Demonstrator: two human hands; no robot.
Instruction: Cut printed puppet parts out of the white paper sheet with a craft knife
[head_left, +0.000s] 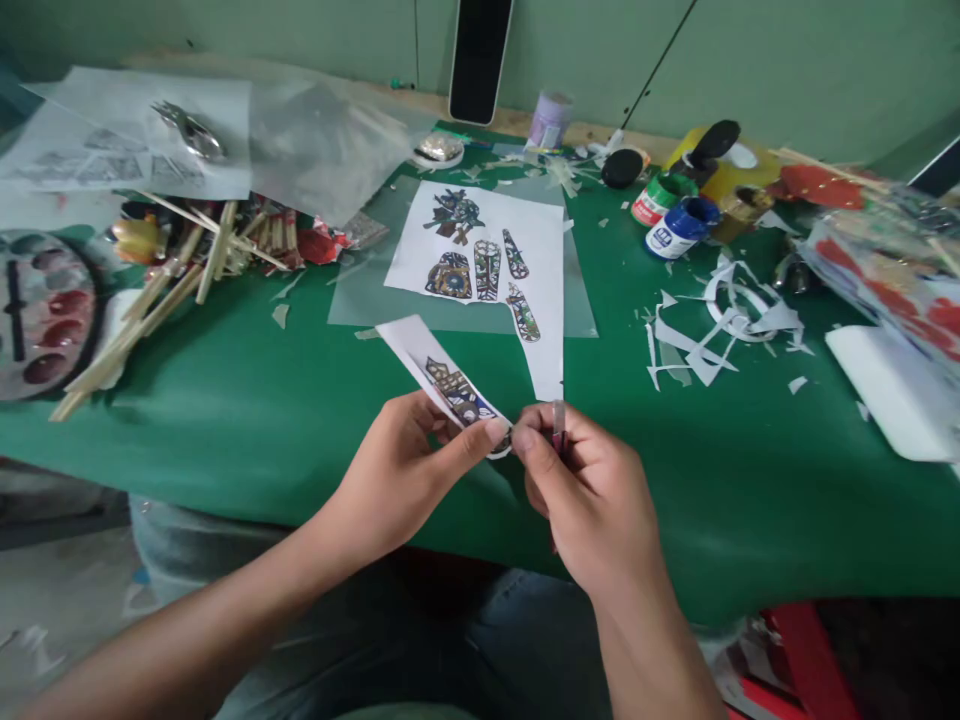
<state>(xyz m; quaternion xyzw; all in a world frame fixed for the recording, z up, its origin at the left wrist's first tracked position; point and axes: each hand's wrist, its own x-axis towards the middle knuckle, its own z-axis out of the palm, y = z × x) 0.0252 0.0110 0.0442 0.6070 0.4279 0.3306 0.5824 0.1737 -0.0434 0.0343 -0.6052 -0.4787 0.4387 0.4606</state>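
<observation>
The left hand (409,455) pinches a paper strip (448,385) just nearer than the printed sheet (541,240), apparently steadying it; the right hand (589,475), at the strip's end, grips a small, mostly hidden tool (559,416). Paint pots (670,240) stand right of the sheet, probably kept off the paper.

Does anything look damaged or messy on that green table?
Yes. The printed sheet has an irregular lower edge, as though a piece is missing at its lower left, and loose paper scraps lie strewn untidily near the blue paint jar.
</observation>
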